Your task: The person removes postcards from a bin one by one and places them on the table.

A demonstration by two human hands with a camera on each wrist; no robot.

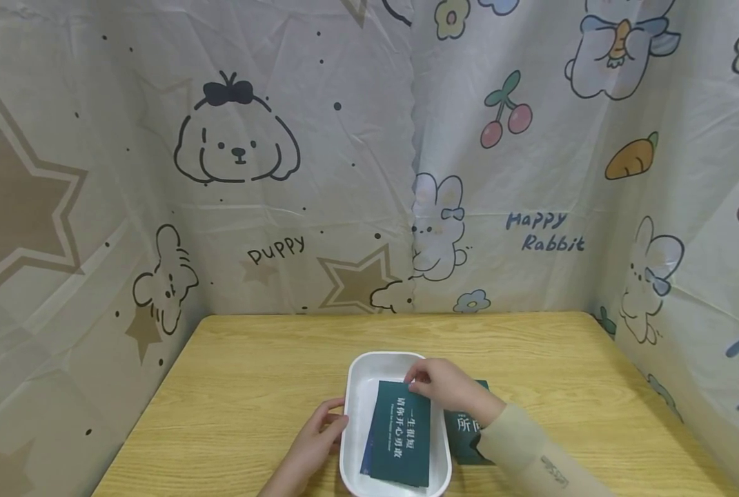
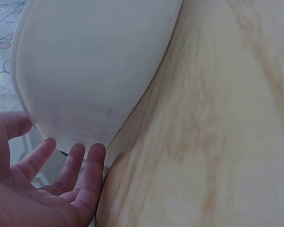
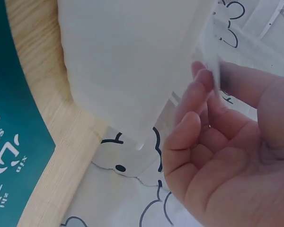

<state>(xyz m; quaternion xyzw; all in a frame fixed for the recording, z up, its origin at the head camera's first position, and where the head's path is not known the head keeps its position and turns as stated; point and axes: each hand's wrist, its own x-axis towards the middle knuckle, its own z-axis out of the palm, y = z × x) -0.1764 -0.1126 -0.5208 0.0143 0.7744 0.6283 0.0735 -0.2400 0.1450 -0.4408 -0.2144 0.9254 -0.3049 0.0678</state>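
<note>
A white rectangular tray (image 1: pixel 359 397) stands on the table with a dark green card (image 1: pixel 389 442) in it, printed with white Chinese characters. Under that card, a bluish edge (image 1: pixel 366 464) of another one shows at the lower left. My right hand (image 1: pixel 440 386) pinches the green card at its far right corner between thumb and fingers; from the right wrist, the thin card edge is seen nearly edge-on. At the tray's left side, my left hand (image 1: pixel 313 442) rests its fingertips against the outer wall, fingers loosely extended, as the left wrist view shows.
Right of the tray, a second dark green card (image 1: pixel 465 450) with white lettering lies on the wooden table (image 1: pixel 263 373), partly hidden by my right forearm. Behind and at both sides hangs a printed curtain (image 1: pixel 344 159) with cartoon animals and stars.
</note>
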